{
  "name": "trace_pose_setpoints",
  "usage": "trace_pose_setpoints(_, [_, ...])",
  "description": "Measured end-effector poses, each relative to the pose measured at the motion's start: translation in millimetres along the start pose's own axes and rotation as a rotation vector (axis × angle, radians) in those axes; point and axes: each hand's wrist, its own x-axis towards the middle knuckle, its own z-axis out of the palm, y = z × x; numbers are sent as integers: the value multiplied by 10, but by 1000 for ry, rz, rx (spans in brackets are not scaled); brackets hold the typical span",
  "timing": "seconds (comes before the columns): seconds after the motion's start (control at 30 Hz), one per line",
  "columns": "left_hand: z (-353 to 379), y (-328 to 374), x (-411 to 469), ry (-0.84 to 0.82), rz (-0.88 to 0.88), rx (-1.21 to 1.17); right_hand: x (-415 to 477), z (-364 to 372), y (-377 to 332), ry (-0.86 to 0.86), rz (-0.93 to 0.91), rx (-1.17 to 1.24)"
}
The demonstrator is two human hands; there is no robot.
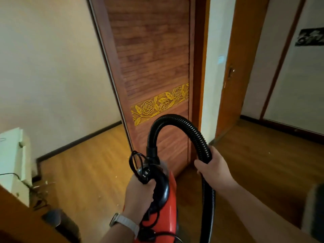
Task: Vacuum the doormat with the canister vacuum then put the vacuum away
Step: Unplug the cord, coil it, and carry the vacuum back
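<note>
One red canister vacuum (168,204) hangs above the wooden floor (87,163), left hand (138,195) clenching its handle (cord too); right hand (213,167) grasps its one black hose (177,123).
</note>
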Motion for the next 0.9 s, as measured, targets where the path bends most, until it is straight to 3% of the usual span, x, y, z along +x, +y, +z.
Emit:
trace_pose_setpoints(0.4, [1741, 937, 547, -228, 108, -56, 690, -1538, 401, 286, 56, -58])
trace_pose_setpoints(0.9, [3225, 1511, 2409, -520, 129, -89, 2437, -2008, 791, 553, 235, -205])
